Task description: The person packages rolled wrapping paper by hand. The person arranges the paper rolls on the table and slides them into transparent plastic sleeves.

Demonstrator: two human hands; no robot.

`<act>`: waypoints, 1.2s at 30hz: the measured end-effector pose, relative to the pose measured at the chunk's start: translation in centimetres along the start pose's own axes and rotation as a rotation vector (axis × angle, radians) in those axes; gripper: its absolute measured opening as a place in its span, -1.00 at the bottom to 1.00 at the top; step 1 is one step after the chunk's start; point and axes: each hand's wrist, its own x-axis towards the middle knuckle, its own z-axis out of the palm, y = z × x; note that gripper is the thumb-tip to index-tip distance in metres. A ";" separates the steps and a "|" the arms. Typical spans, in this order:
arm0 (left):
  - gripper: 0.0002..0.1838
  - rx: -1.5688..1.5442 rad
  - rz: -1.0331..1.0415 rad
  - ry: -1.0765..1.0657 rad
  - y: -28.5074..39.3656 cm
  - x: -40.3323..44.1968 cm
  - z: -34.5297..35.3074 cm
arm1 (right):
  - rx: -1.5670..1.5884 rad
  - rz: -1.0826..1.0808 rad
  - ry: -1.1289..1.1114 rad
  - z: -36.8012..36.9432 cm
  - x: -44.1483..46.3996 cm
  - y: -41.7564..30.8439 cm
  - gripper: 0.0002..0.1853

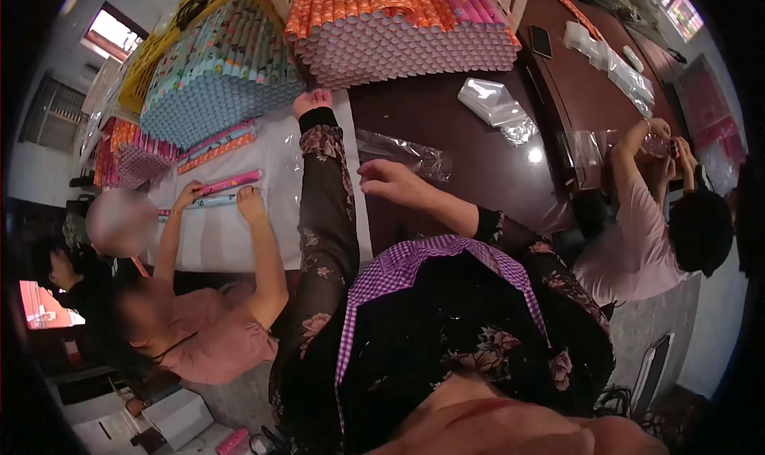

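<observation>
My left hand (312,102) reaches forward to the gap between two stacks of paper rolls. Its fingers look curled, and what they may hold is hidden. Just left of it is the stack of light-blue patterned rolls (215,96); above and to its right rises the stack of orange rolls (406,52) with some pink ones at the side. My right hand (390,182) hovers over the dark table with fingers apart and nothing in it. Under and beside it lies a clear plastic bag (410,154).
At left, a co-worker's hands (190,194) hold a pink roll (231,182) over a white sheet (275,160). A co-worker at right handles clear plastic (655,144). More plastic bags (498,108), a phone (540,42) and a yellow crate (147,72) are around the table (478,180).
</observation>
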 end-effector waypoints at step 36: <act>-0.69 2.096 1.246 -1.659 -18.6 -15.9 -19.8 | -0.588 -0.015 -0.486 1.5 -4.2 -0.9 -0.64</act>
